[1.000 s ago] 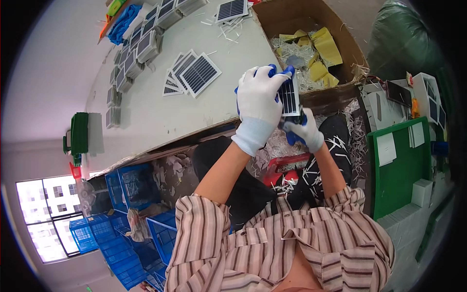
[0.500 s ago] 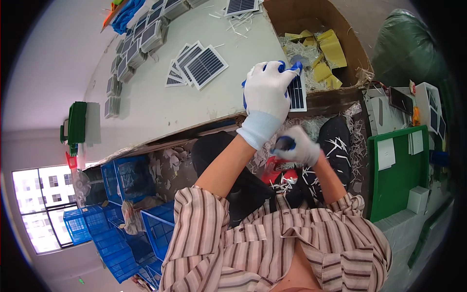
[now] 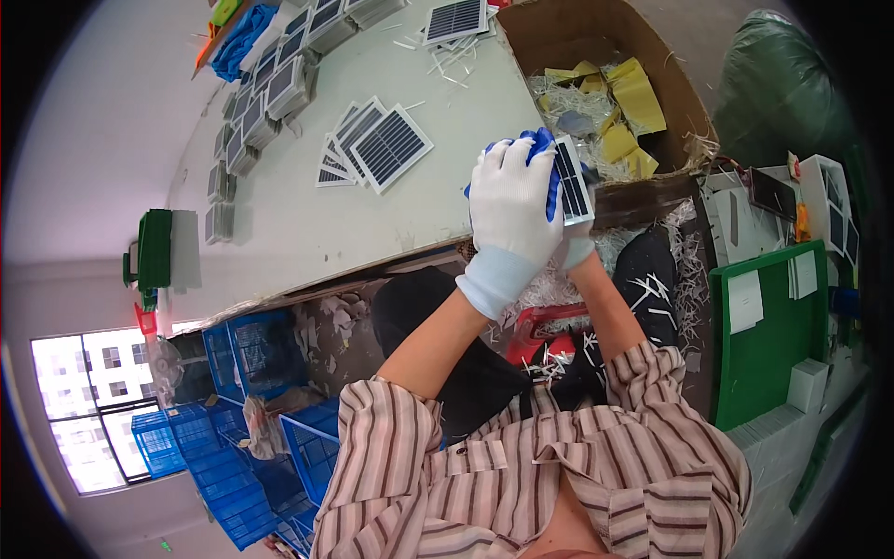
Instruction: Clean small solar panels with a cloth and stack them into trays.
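My left hand, in a white knit glove with blue coating on the finger side, grips a small solar panel with a white border. The panel stands tilted off the table's right edge, beside the cardboard box. My right hand, gloved too, is low behind the panel and my left wrist. Its fingers are hidden, so I cannot tell what is in them. A fanned group of similar solar panels lies on the table, to the left of my hands.
Stacks of solar panels line the table's far left; more panels lie among white strips at the top. The cardboard box holds shreds and yellow pieces. A red plastic container sits by my legs. Blue crates stand left, a green tray right.
My right hand has moved up from near my lap, where it held a dark object, to the panel. My left hand has lowered slightly, and the panel has tilted.
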Demonstrator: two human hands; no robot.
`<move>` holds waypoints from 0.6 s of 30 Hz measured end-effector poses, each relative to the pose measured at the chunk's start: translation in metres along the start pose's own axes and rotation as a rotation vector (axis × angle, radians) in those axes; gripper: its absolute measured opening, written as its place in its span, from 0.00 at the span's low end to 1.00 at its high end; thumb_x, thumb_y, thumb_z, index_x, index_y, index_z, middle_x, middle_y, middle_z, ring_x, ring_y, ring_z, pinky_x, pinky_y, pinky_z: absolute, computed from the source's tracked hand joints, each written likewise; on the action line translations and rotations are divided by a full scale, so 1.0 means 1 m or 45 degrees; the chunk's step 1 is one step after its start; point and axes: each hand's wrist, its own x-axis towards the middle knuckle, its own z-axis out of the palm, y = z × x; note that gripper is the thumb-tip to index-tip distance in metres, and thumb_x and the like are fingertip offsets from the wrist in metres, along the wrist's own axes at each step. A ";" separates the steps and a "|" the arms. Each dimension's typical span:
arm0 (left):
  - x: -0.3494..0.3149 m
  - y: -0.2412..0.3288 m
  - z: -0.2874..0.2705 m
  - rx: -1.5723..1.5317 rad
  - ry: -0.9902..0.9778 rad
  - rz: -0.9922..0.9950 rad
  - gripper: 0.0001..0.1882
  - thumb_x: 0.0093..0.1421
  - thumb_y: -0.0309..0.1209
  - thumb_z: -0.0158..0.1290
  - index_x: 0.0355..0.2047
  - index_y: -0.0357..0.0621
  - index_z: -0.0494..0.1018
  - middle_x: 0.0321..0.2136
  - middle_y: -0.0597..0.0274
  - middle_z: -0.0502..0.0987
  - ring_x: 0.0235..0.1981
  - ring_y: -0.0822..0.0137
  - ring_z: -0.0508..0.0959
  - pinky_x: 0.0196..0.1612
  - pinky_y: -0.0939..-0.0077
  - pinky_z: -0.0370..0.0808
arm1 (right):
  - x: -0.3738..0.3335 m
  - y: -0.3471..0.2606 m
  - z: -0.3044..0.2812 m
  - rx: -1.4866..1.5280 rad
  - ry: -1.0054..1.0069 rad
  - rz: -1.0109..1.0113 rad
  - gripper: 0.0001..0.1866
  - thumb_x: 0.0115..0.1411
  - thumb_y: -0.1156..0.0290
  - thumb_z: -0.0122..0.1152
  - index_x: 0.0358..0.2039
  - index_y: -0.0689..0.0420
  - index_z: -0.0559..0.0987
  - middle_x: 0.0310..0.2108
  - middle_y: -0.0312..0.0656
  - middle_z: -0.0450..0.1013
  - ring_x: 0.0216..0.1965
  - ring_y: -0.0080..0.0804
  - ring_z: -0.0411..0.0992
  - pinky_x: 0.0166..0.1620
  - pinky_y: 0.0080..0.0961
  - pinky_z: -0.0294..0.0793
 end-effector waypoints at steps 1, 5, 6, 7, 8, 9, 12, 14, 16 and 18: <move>0.000 -0.002 0.001 -0.012 0.009 0.004 0.20 0.44 0.26 0.57 0.41 0.42 0.74 0.44 0.51 0.72 0.48 0.48 0.70 0.50 0.57 0.68 | 0.012 -0.003 0.008 0.200 -0.051 0.152 0.15 0.60 0.73 0.56 0.47 0.56 0.66 0.44 0.40 0.70 0.43 0.27 0.72 0.48 0.25 0.72; -0.002 -0.008 0.005 -0.156 -0.030 0.104 0.22 0.44 0.26 0.58 0.42 0.42 0.73 0.46 0.51 0.72 0.49 0.47 0.70 0.51 0.57 0.67 | 0.042 0.021 -0.028 -0.226 -0.238 -0.052 0.11 0.65 0.66 0.47 0.45 0.57 0.68 0.41 0.39 0.73 0.42 0.28 0.74 0.43 0.24 0.76; -0.002 -0.011 0.001 -0.151 -0.022 0.102 0.22 0.44 0.26 0.58 0.42 0.42 0.73 0.46 0.51 0.72 0.49 0.47 0.70 0.51 0.57 0.67 | 0.040 0.001 0.003 -0.651 -0.272 -0.198 0.12 0.64 0.68 0.47 0.45 0.58 0.68 0.38 0.39 0.74 0.39 0.29 0.75 0.41 0.23 0.77; -0.002 -0.013 -0.002 -0.169 -0.054 0.076 0.23 0.44 0.27 0.59 0.44 0.41 0.72 0.45 0.51 0.71 0.49 0.48 0.69 0.53 0.56 0.65 | 0.022 -0.027 0.025 0.401 -0.202 0.107 0.12 0.60 0.77 0.51 0.45 0.61 0.71 0.35 0.39 0.75 0.34 0.26 0.76 0.38 0.21 0.78; -0.005 -0.013 -0.005 -0.172 -0.086 0.046 0.24 0.45 0.29 0.59 0.45 0.40 0.70 0.45 0.51 0.70 0.49 0.49 0.68 0.56 0.56 0.63 | 0.016 -0.025 0.018 0.409 -0.219 0.117 0.12 0.60 0.77 0.51 0.45 0.61 0.71 0.35 0.39 0.75 0.34 0.26 0.76 0.38 0.21 0.78; -0.001 -0.010 -0.010 -0.179 -0.074 0.046 0.24 0.45 0.29 0.59 0.45 0.40 0.70 0.45 0.51 0.70 0.49 0.49 0.68 0.56 0.56 0.63 | 0.014 -0.032 0.000 0.016 -0.136 0.120 0.12 0.58 0.79 0.53 0.43 0.62 0.73 0.34 0.38 0.76 0.32 0.24 0.75 0.38 0.20 0.77; 0.004 -0.010 -0.019 0.136 0.014 -0.091 0.23 0.45 0.25 0.57 0.45 0.41 0.71 0.46 0.50 0.71 0.49 0.47 0.69 0.54 0.57 0.65 | -0.030 -0.066 -0.018 -1.022 -0.283 -0.063 0.07 0.56 0.77 0.58 0.36 0.63 0.77 0.28 0.35 0.75 0.29 0.17 0.72 0.35 0.17 0.73; 0.002 -0.006 -0.014 0.055 -0.091 0.000 0.22 0.46 0.24 0.56 0.44 0.41 0.71 0.45 0.50 0.71 0.49 0.47 0.68 0.54 0.57 0.64 | -0.038 -0.077 -0.023 -1.035 -0.319 -0.032 0.07 0.54 0.74 0.62 0.33 0.63 0.77 0.25 0.33 0.74 0.27 0.17 0.70 0.33 0.16 0.70; 0.004 0.000 -0.002 0.030 -0.026 0.017 0.21 0.46 0.24 0.55 0.43 0.42 0.72 0.44 0.52 0.72 0.48 0.48 0.69 0.52 0.58 0.66 | -0.018 -0.073 -0.035 -0.833 -0.190 0.051 0.06 0.52 0.75 0.62 0.30 0.62 0.77 0.24 0.34 0.74 0.25 0.15 0.69 0.31 0.16 0.69; 0.004 0.000 0.004 0.000 0.029 -0.073 0.19 0.46 0.24 0.54 0.42 0.43 0.73 0.43 0.53 0.73 0.47 0.49 0.70 0.51 0.59 0.67 | -0.014 -0.069 -0.024 -0.784 -0.276 0.035 0.05 0.51 0.75 0.61 0.29 0.62 0.77 0.23 0.34 0.73 0.24 0.15 0.68 0.29 0.15 0.68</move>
